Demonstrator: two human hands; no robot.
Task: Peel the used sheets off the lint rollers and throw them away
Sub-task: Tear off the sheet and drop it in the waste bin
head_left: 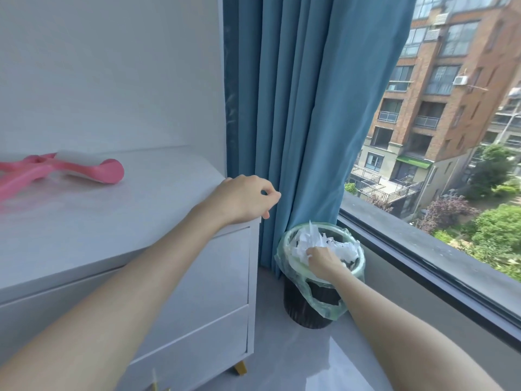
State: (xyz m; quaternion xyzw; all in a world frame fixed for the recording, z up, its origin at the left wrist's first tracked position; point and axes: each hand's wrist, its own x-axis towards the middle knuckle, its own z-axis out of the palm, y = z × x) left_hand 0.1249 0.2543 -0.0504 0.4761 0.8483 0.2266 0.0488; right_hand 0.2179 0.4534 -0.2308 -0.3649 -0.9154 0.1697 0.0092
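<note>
So the right hand (322, 258) is down in the bin (307, 309) at lower middle, grip closed on the crumpled used sheets (341, 248) piled up to its rim. The left hand (245, 198) rests on the desk (158, 210) corner, grip loose and empty. The pink lint roller (84, 167) lies far left on the desk, long axis sideways, so I'd say the left hand's nearer.

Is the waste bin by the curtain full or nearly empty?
Full: crumpled white sheets heap above the rim of the waste bin, where the right hand touches them.
</note>
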